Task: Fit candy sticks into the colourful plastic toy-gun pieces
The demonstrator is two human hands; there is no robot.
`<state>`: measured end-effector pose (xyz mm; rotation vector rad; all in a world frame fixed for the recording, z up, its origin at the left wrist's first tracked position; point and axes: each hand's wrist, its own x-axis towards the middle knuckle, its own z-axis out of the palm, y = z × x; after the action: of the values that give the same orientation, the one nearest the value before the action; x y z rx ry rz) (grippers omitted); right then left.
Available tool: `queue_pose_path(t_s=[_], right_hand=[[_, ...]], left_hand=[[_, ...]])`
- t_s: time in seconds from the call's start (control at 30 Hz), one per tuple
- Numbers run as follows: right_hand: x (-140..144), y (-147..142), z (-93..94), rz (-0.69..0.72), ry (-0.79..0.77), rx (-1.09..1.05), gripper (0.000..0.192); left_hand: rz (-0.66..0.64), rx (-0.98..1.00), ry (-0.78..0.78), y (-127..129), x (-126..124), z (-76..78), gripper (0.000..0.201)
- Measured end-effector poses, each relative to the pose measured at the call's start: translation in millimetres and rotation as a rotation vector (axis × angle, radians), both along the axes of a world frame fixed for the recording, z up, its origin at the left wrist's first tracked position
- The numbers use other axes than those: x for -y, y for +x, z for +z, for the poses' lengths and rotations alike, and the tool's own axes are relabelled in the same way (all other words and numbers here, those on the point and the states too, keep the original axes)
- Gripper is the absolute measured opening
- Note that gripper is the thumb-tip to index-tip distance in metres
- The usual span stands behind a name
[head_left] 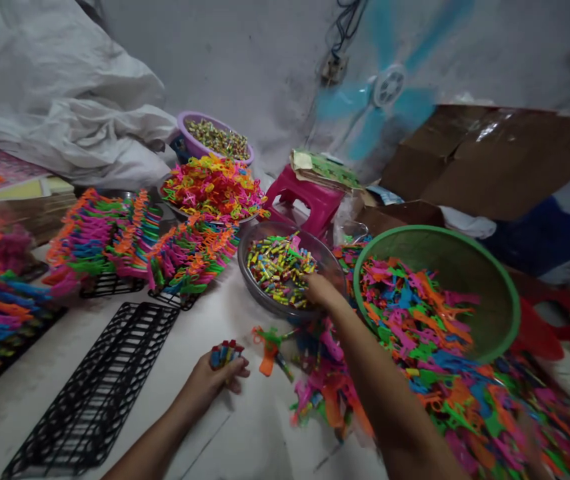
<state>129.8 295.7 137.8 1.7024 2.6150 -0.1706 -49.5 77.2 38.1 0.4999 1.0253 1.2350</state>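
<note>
On a white floor (245,433) by a grey wall, the left hand (215,380) grips small tubes (225,353); the right hand (321,288) reaches into the metal bowl (265,303), its grip unclear.

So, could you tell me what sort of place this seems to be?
Probably a small home workshop for assembling plastic toys by hand. A green basket spills over with bright loose parts, black racks lie on the floor, some filled in rows, and the left hand grips a bundle of small tubes.

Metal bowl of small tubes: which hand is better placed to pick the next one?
Right. The right hand is already at the metal bowl rim over the tubes; the left hand sits away, gripping a bunch of tubes.
</note>
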Motion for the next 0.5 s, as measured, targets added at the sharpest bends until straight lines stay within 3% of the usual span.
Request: queue_pose_path(t_s=[0.1, 0.23, 0.3, 0.37, 0.43, 0.5], right_hand=[[-19.4, -15.3, -13.5, 0.035, -0.047, 0.041, 0.020], [-16.4, 3.3, 4.7, 0.035, 0.033, 0.007, 0.012], [4.0, 13.5, 19.5, 0.049, 0.176, -0.136, 0.017], [39.3, 14.3, 26.6, 0.172, 0.347, -0.355, 0.020], [82.6, 3.4, 20.2, 0.427, 0.403, -0.496, 0.020], [122.2, -14.3, 1.6, 0.677, 0.316, -0.477, 0.021]], left_hand=[[0.014, 0.088, -0.052, -4.6, -1.6, 1.9, 0.037], [0.033, 0.231, -0.122, -8.9, -3.1, 7.2, 0.027], [0.033, 0.309, -0.160, -9.4, -2.5, 10.9, 0.026], [0.003, 0.366, -0.190, -9.1, -1.1, 14.2, 0.027], [-0.050, 0.403, -0.200, -8.3, 0.7, 15.4, 0.030], [-0.093, 0.432, -0.170, -7.2, 2.7, 13.0, 0.033]])
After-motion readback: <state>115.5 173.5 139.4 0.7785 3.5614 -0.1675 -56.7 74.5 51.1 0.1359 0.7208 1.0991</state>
